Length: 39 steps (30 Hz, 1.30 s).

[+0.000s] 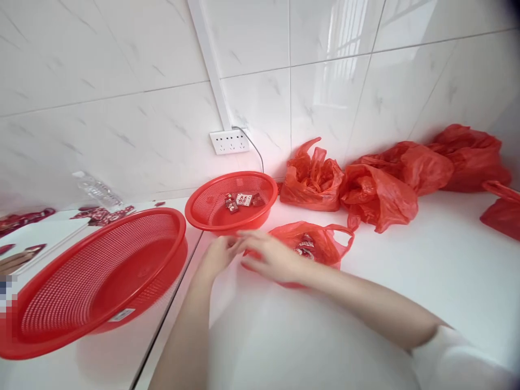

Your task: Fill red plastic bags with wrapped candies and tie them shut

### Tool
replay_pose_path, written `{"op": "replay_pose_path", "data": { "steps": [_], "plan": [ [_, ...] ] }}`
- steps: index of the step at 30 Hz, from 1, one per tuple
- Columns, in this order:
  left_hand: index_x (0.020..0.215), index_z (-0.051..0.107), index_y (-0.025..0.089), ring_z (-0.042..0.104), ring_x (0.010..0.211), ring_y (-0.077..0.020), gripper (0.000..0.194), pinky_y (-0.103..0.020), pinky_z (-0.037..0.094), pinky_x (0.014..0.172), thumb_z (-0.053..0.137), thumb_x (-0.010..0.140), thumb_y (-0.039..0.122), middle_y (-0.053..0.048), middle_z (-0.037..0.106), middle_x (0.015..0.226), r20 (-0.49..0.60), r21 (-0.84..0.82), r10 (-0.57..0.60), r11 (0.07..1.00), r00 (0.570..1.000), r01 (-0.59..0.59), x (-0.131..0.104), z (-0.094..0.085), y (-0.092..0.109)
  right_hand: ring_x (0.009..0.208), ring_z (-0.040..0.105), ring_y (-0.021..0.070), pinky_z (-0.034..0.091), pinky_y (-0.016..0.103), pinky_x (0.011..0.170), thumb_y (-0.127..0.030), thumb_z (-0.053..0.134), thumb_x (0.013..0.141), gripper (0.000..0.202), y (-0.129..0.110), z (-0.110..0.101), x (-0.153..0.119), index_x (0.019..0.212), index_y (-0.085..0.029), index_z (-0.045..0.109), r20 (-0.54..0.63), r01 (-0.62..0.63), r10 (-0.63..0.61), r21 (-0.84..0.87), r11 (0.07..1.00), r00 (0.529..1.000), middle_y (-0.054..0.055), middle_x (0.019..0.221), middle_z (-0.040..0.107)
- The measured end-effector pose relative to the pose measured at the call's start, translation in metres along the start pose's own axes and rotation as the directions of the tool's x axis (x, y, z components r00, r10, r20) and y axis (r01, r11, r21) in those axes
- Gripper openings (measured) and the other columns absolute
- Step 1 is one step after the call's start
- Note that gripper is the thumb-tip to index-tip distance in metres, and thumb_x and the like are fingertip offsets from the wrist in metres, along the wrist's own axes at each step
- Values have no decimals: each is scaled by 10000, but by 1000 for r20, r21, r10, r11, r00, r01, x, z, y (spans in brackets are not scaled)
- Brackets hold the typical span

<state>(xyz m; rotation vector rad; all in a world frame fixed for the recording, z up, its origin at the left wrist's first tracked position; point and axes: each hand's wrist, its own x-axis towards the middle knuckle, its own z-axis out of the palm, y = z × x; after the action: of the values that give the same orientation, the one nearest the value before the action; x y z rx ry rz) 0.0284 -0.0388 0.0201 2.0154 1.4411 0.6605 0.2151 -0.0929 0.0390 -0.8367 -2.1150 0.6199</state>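
Note:
My left hand (218, 257) is just in front of the small red plastic basket (197, 210), its fingers curled together. Whatever they may pinch is hidden. My right hand (273, 257) reaches in from the right, fingers stretched towards the left fingertips and thumb apart, slightly blurred. It covers part of an open red plastic bag (325, 248), which lies on the white table with dark red and white packets (305, 244) inside. Several small packets (244, 200), red and white, lie in the small basket behind my hands.
A large red basket (122, 271) stands at the left. Filled red bags (312, 187) line the tiled wall at the right. Red packets (103, 215) and a clear bottle (97, 189) lie behind the large basket. Another person's hand (22, 260) shows at the left edge.

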Motion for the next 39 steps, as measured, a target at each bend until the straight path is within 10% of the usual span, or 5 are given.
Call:
{"op": "replay_pose_path", "data": {
  "steps": [10,16,22,28,39],
  "plan": [
    [569,288,207,227,536,-107,446,-261,161,511,519,768,533,40,231,591,275,183,-179,974,945,131,-18,-5,30,882,665,263,502,409,795,-386,565,836,575,51,-153,-129,1370,-236,412,-63,-698,713,-283,658,698,76,952,706],
    [528,357,196,311,526,-112,421,-249,200,505,518,789,484,43,299,534,-108,85,-119,988,987,128,-21,-28,68,816,659,207,516,365,757,-402,688,776,321,15,-192,-126,1050,-244,636,-403,-461,467,119,880,787,49,885,687],
    [599,605,173,605,812,-202,174,-283,458,738,576,732,281,-40,690,790,-386,-528,31,812,922,-248,-6,-44,122,909,655,194,523,368,839,-257,710,774,153,5,-200,-82,894,-265,616,-906,104,132,188,977,402,36,906,655],
    [474,359,199,660,820,-238,335,-358,511,761,520,759,273,-53,691,674,-101,-905,100,403,990,-133,4,-36,152,1051,633,200,526,399,919,-259,643,833,224,-15,-169,-54,1057,-261,630,-895,115,40,102,988,445,42,1101,667],
    [1193,631,189,650,782,-170,412,-291,513,740,644,784,226,-48,697,873,131,-843,255,538,958,-28,4,-10,154,1171,576,268,541,405,884,-450,696,784,568,-24,-167,-66,1305,-317,514,-423,-201,197,35,979,885,53,1337,564]
  ]
}}
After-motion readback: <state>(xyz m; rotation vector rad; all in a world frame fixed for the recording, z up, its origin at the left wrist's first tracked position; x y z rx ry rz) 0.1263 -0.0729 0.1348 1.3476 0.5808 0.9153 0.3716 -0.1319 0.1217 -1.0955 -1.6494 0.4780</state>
